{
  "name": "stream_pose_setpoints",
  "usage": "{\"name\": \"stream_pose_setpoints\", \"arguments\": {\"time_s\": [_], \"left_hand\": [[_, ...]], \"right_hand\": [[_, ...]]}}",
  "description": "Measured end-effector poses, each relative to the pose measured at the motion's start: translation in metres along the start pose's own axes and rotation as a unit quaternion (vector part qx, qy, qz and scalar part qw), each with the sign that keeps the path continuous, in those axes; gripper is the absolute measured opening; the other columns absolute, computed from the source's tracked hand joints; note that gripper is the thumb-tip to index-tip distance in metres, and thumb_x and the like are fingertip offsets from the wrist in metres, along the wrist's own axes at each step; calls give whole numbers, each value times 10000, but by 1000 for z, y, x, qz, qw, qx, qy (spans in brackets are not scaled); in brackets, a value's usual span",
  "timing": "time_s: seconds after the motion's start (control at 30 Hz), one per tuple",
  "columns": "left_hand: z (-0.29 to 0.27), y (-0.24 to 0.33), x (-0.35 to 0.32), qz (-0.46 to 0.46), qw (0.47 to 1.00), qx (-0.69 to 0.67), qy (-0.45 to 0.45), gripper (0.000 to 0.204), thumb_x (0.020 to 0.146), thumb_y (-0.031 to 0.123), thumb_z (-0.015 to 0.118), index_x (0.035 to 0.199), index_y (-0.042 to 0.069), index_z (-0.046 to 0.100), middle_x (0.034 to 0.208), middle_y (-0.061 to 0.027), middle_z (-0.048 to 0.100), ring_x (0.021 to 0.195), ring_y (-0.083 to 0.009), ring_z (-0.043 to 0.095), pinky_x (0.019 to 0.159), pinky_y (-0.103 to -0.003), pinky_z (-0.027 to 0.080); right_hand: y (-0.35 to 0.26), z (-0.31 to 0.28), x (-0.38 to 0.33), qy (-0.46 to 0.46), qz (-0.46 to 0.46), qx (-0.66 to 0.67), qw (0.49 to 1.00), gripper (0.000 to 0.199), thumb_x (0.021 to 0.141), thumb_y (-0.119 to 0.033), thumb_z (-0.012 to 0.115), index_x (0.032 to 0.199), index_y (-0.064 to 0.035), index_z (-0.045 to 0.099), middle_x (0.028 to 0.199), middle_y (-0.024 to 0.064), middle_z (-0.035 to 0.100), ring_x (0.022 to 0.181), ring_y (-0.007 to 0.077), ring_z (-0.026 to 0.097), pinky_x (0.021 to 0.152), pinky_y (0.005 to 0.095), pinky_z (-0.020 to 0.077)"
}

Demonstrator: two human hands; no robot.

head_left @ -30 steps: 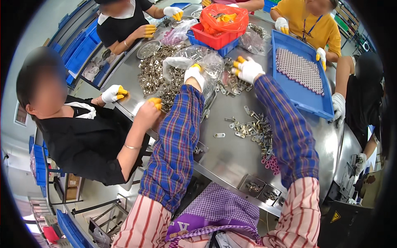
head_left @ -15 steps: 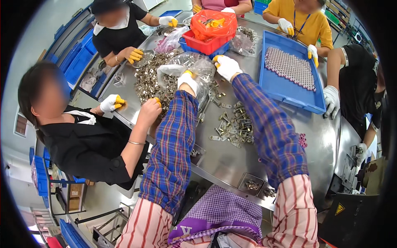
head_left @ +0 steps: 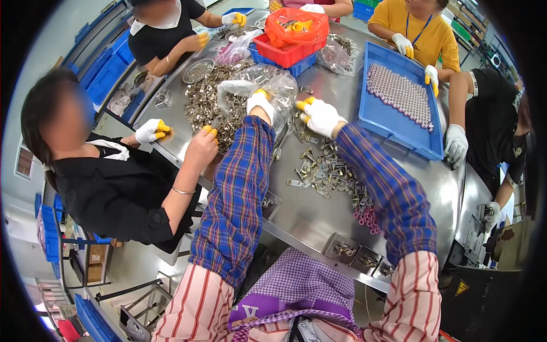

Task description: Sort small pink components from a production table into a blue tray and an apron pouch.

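Observation:
My left hand (head_left: 261, 104), in a white glove with yellow fingertips, is closed on a clear plastic bag (head_left: 281, 91) of small metal parts. The bag lies beside a large heap of metal parts (head_left: 205, 102). To its right, my right hand (head_left: 322, 117), gloved the same way, hovers over the table with thumb and fingers apart; I see nothing held in it. Below that hand lies a loose pile of metal parts with flat tabs and stems (head_left: 322, 171). Pink rings (head_left: 366, 220) sit by my right sleeve.
A red crate (head_left: 288, 52) with an orange bag stands at the far side. At right is a blue tray (head_left: 399, 137) with rows of small pieces. Small metal bins (head_left: 341, 247) line the near edge. Several co-workers' gloved hands (head_left: 150, 131) are around the table.
My right hand has moved away from the bag, slightly right and nearer to me. My left hand stays at the bag. More pink rings show beside my right sleeve.

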State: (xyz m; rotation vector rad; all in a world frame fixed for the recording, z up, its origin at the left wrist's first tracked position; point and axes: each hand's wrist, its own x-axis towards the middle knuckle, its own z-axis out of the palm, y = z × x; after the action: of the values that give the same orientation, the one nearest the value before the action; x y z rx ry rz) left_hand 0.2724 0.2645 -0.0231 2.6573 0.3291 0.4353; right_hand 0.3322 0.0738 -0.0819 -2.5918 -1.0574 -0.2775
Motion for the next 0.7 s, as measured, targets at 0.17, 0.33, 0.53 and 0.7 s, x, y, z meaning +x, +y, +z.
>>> {"name": "stream_pose_setpoints", "arguments": {"time_s": [0.17, 0.33, 0.53, 0.7], "left_hand": [[11, -10, -3, -5, 1000, -17, -8, 289, 837, 230, 574, 1061, 47, 565, 1069, -147, 579, 909, -297, 607, 812, -365, 472], [1, -4, -5, -6, 1000, -25, -6, 300, 838, 232, 573, 1074, 46, 559, 1084, -150, 573, 918, -298, 605, 819, -363, 470], [-7, 6, -6, 7, 999, -31, -11, 314, 840, 234, 573, 1090, 44, 552, 1102, -154, 565, 929, -298, 603, 827, -362, 468], [-1, -8, -14, -9, 999, -40, -21, 326, 841, 235, 573, 1103, 43, 546, 1116, -157, 559, 938, -299, 600, 834, -360, 466]], "right_hand": [[-14, -41, -30, -65, -56, 13, 996, 320, 812, -240, 490, 1102, -169, 607, 982, 115, 638, 916, 324, 594, 787, 406, 488], [5, -36, 4, 15, 29, -2, 999, 302, 817, -255, 489, 1051, -140, 642, 1003, 112, 641, 930, 320, 590, 793, 412, 486], [33, 16, 30, 35, 34, -46, 998, 366, 827, -229, 496, 1145, -71, 582, 1191, 96, 589, 1106, 304, 543, 898, 368, 465], [0, 19, -8, -35, -60, -39, 997, 319, 816, -238, 487, 1049, -71, 627, 1095, 127, 624, 915, 343, 591, 777, 411, 491]]}}
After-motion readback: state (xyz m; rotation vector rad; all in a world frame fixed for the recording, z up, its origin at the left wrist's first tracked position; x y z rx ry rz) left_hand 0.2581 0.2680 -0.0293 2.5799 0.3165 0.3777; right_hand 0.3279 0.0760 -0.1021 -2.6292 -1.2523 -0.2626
